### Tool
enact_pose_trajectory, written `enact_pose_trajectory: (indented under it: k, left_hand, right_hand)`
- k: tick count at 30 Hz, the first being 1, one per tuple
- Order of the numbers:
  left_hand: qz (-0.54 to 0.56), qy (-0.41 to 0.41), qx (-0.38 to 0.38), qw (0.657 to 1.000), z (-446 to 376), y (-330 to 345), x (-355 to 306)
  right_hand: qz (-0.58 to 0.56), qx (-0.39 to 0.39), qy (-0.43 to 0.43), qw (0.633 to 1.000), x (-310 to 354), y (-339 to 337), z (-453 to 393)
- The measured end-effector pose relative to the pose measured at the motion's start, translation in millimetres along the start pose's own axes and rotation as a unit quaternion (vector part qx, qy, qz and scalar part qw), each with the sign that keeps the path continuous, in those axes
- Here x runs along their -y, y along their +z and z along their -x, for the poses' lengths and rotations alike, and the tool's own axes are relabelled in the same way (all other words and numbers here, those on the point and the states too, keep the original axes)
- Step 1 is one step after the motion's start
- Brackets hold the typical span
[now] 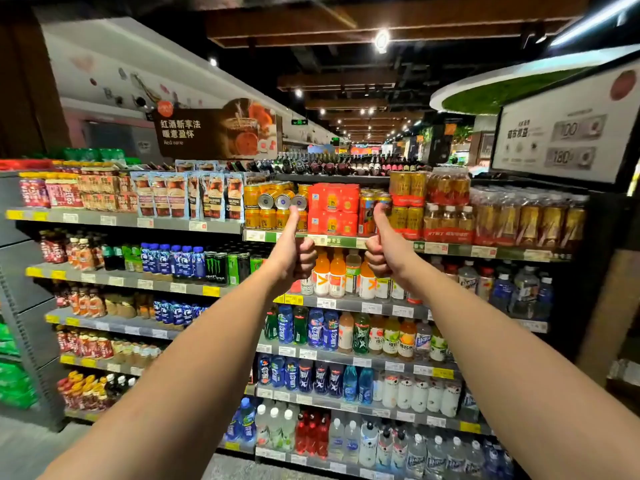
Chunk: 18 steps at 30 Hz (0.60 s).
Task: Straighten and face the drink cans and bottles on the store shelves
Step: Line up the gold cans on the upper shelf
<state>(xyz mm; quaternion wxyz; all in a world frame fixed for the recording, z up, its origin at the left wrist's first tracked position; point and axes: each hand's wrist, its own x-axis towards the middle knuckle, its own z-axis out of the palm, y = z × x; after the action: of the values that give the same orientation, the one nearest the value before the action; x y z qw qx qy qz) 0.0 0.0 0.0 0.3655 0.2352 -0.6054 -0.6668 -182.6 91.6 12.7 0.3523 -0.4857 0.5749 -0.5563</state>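
Both my arms reach out toward the drink shelves. My left hand and my right hand each make a fist with the thumb straight up, holding nothing. Behind the thumbs, the top shelf carries yellow cans, some lying on their sides with silver ends facing out, plus red multipacks and tall orange cans. Below stand orange drink bottles. Lower rows hold blue and green bottles in upright lines.
A grey shelf unit on the left holds pouches, blue bottles and black-green cans. Shrink-wrapped tea bottles fill the upper right. A white sign board stands at right, a dark wine poster hangs behind. Grey floor lies below.
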Motion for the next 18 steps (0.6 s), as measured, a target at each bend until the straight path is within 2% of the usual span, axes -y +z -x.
enact_pose_trajectory:
  k: [4,10,18]
  left_hand:
    - [-0.006,-0.028,-0.008,1.0,-41.7,-42.5,-7.3]
    - [0.016,-0.036,0.018,0.999,-99.1,-92.5,-11.3]
    - [0.028,-0.068,0.035,0.997,-161.3,-106.5,12.8]
  right_hand:
    - [0.023,-0.032,0.009,0.999,7.7,28.2,-49.2]
    - [0.038,-0.04,0.021,0.998,0.0,53.6,-111.1]
    - [0.056,-0.07,0.034,0.995,-19.3,41.4,-169.1]
